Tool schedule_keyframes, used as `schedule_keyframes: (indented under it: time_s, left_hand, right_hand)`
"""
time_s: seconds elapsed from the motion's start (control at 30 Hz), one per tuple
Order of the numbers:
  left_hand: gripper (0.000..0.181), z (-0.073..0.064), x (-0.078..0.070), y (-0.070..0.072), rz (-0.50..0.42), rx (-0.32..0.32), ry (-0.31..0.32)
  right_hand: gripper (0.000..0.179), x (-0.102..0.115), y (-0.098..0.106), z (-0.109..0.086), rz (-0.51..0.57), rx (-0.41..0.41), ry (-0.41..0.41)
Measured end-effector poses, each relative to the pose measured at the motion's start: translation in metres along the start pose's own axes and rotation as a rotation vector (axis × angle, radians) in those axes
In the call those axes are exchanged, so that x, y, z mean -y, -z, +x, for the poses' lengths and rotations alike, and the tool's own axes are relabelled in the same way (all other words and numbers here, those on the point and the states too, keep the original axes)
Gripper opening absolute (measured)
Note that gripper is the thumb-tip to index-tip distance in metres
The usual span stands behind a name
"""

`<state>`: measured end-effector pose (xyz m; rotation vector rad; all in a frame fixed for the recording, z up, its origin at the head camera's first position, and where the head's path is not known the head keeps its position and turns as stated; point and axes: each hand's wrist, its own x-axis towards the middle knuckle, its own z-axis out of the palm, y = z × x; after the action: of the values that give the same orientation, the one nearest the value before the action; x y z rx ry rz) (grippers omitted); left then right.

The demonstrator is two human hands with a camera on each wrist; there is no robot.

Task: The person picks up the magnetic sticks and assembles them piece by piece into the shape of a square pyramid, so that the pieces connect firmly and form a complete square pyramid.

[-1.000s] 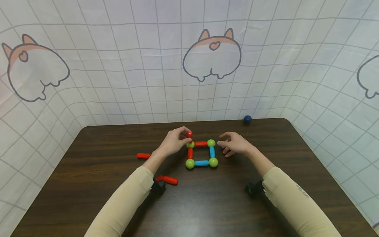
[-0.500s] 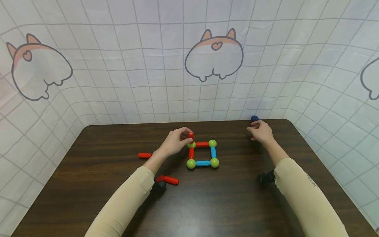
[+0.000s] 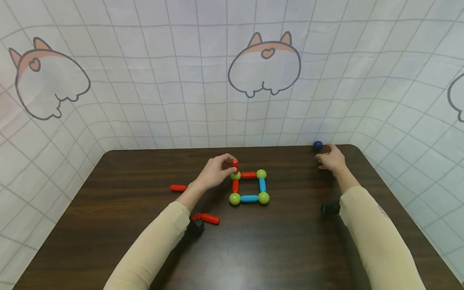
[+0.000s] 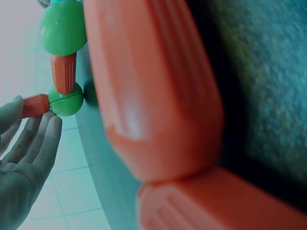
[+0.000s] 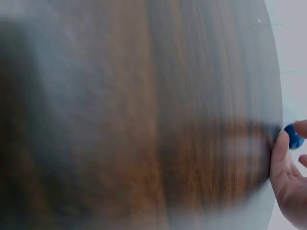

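While both tan sleeves reach forward from the near edge of the dark wooden table (image 3: 108, 249), a pair of red rods (image 3: 206, 218) lies joined end to end just beside the left forearm, filling most of the left wrist view, and one more loose red rod (image 3: 177, 187) lies a little farther out on the left. Beyond these sits the flat square frame (image 3: 249, 186): four green balls at the corners, two red and two blue rods between them. At its far left corner the left hand (image 3: 214, 174) pinches an upright red rod (image 3: 235, 164) between thumb and fingertips, standing it on that corner's green ball (image 4: 66, 102); this grip looks unchanged over the last second. The right hand (image 3: 331, 159) is what moved: a second ago it hovered just right of the frame, and it has since travelled well away to the table's far right corner. There its fingers are loosely spread and closing round the blue ball (image 3: 317, 145), fingertips at or just touching it, not yet gripping
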<state>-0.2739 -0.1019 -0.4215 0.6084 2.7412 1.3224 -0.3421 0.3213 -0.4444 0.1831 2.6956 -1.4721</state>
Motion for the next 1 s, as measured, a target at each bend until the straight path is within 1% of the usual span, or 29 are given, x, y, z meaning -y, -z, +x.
schedule_keyframes:
  time_s: [0.07, 0.17, 0.43, 0.6, 0.8, 0.9, 1.0]
  left_hand:
    - [0.023, 0.0004, 0.0001, 0.0003, -0.002, -0.002, 0.001]
    - [0.023, 0.0001, 0.0, 0.0003, -0.003, 0.004, 0.001]
    - [0.024, -0.0005, -0.0016, 0.0017, -0.008, 0.004, 0.008]
    - [0.024, -0.0014, -0.0009, 0.0027, -0.005, 0.004, 0.026]
    - [0.029, -0.0047, 0.0004, 0.0043, -0.027, 0.01, 0.037]
    - [0.031, -0.0064, 0.0006, 0.0057, -0.041, 0.014, 0.039]
    - [0.032, -0.0083, 0.0026, 0.0065, -0.051, 0.019, 0.038]
  right_hand:
    - [0.074, -0.001, 0.0022, 0.0021, -0.001, 0.017, -0.001]
    - [0.074, -0.0016, 0.0036, 0.0027, -0.01, 0.022, -0.002]
    - [0.073, -0.0035, 0.0011, 0.0001, 0.002, -0.014, 0.025]
    - [0.074, -0.0033, -0.0002, -0.0031, -0.039, 0.01, 0.041]
    - [0.075, -0.0011, -0.0011, -0.0061, -0.074, 0.054, 0.047]
    - [0.077, 0.0005, -0.0004, -0.0053, -0.059, 0.081, 0.042]
    - [0.079, 0.003, 0.0008, -0.0031, -0.016, 0.1, 0.031]
